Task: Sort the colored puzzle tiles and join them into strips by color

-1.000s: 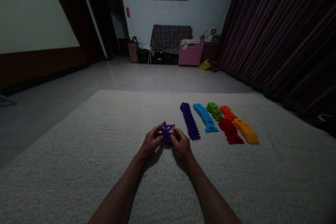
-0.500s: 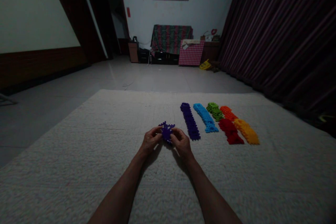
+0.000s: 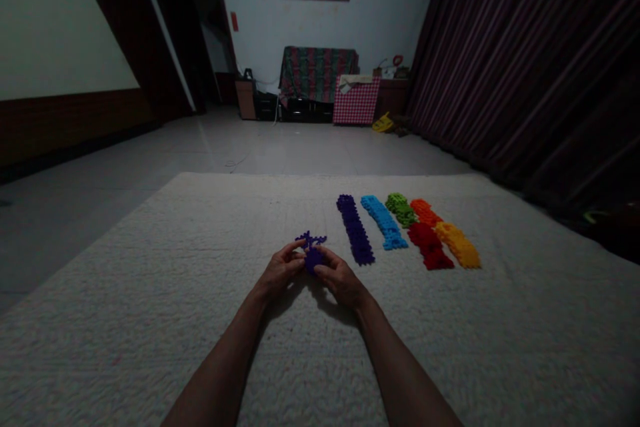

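Observation:
Between my two hands is a small dark purple toothed plastic piece (image 3: 313, 260), like an interlocking building disc. My left hand (image 3: 283, 271) pinches its left side with thumb and fingers. On its right side the fingers of my right hand (image 3: 340, 279) are closed. Just beyond the fingertips, more purple toothed pieces (image 3: 311, 239) show; whether they are joined to the held one I cannot tell. To the right lies a long purple row (image 3: 355, 230) of similar pieces on the pale textured cover.
Right of the purple row lie a blue row (image 3: 384, 221), a green pile (image 3: 401, 209), an orange pile (image 3: 425, 211), a red pile (image 3: 430, 247) and a yellow pile (image 3: 459, 245). Farther off are a tiled floor (image 3: 295, 150), a cloth-draped cabinet (image 3: 319, 73) and a dark curtain (image 3: 480, 60).
The view has turned slightly right, so everything sits a little farther left. My right-hand fingers have shifted over the purple piece, and the held piece now appears tilted differently.

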`<action>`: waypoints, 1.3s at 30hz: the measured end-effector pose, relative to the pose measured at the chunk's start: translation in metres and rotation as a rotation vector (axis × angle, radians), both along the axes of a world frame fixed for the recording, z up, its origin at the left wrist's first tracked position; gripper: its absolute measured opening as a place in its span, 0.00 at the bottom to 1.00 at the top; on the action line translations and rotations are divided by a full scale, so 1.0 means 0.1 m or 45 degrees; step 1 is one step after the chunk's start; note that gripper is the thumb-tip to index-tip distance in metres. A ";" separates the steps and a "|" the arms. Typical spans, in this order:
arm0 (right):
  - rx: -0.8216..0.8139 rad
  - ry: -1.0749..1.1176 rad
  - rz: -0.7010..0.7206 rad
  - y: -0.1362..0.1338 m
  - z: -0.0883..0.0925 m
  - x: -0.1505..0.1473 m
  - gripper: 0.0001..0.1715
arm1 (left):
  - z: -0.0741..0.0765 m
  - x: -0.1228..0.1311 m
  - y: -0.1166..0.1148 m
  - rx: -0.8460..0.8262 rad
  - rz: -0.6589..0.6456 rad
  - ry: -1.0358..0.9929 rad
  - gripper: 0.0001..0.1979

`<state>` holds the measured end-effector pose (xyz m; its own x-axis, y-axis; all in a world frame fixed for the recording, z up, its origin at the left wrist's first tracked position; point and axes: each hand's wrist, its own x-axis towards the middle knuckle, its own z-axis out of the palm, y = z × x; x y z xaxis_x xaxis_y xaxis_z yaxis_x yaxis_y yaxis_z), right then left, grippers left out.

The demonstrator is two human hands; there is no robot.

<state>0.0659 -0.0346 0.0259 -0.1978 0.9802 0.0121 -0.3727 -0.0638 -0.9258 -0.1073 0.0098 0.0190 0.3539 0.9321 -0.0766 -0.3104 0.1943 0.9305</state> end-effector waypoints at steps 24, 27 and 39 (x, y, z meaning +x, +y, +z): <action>0.078 -1.801 -1.436 -0.07 -0.18 0.44 0.30 | 0.05 0.06 0.02 0.005 0.625 0.105 0.26; 0.077 -1.856 -1.426 -0.05 -0.18 0.44 0.30 | 0.02 0.05 0.04 0.018 0.619 0.124 0.26; 0.020 -1.846 -1.399 -0.06 -0.12 0.45 0.30 | -0.05 0.04 0.09 0.016 0.587 0.106 0.26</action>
<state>0.1113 -0.0409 0.0134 0.6049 0.6590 0.4471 0.7758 -0.3609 -0.5176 -0.1037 0.0187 0.0141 -0.1044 0.9917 -0.0748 -0.2856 0.0422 0.9574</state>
